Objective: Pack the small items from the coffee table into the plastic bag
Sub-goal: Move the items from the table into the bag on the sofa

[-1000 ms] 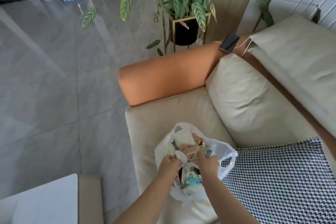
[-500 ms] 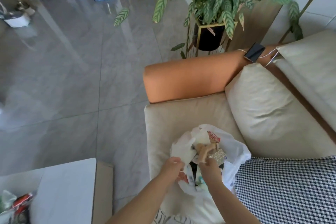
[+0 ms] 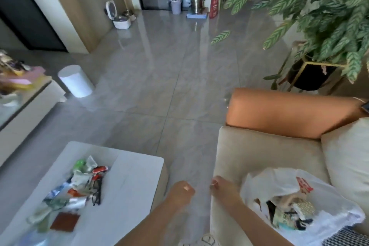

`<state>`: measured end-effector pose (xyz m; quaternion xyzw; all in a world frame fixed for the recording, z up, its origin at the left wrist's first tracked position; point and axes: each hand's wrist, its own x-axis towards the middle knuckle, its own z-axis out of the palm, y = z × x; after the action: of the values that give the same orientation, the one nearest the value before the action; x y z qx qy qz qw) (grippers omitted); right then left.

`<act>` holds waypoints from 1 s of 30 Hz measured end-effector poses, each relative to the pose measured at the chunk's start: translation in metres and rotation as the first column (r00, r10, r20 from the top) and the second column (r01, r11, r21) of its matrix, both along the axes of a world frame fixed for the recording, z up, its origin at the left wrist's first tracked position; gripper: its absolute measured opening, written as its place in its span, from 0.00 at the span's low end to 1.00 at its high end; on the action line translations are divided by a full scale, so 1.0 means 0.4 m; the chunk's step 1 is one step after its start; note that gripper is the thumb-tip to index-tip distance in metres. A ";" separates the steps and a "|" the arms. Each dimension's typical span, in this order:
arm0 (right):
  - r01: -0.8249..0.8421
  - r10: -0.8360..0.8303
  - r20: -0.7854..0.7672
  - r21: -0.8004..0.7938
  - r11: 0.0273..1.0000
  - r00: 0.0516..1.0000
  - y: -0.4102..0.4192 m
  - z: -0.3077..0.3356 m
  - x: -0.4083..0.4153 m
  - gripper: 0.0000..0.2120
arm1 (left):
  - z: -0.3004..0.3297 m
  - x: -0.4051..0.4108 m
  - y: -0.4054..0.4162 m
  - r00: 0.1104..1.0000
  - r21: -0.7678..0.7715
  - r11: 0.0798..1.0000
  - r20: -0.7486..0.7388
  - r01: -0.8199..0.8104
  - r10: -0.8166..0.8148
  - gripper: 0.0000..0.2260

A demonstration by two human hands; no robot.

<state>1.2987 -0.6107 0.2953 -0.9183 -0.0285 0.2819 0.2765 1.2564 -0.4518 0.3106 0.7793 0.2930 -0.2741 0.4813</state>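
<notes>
A home living room — beige sofa [image 3: 259, 152] with an orange armrest [image 3: 289, 114], white coffee table [image 3: 135, 181], glossy grey floor tiles [image 3: 159, 78]. Leafy potted plant [image 3: 323, 12] on a gold-framed stand, white cylindrical bin [image 3: 76, 81], low TV cabinet [image 3: 26, 110] at left — all domestic.

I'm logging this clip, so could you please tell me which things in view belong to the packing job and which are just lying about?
Belongs to the job:
plastic bag on the sofa seat
pile of small items on the coffee table
left hand and right hand, both holding nothing

Just lying about:
potted plant
white bin
orange armrest
</notes>
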 end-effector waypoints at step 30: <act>-0.821 0.818 -0.087 -0.127 0.557 0.568 1.178 -0.238 -0.210 0.13 | -0.295 -0.574 0.954 0.680 0.129 0.685 -0.084 -0.717 0.728 0.07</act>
<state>1.2146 -0.1395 0.2000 -0.8156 -0.4277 0.3874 0.0428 1.0269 -0.0701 0.1924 0.6010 0.6185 -0.0986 0.4965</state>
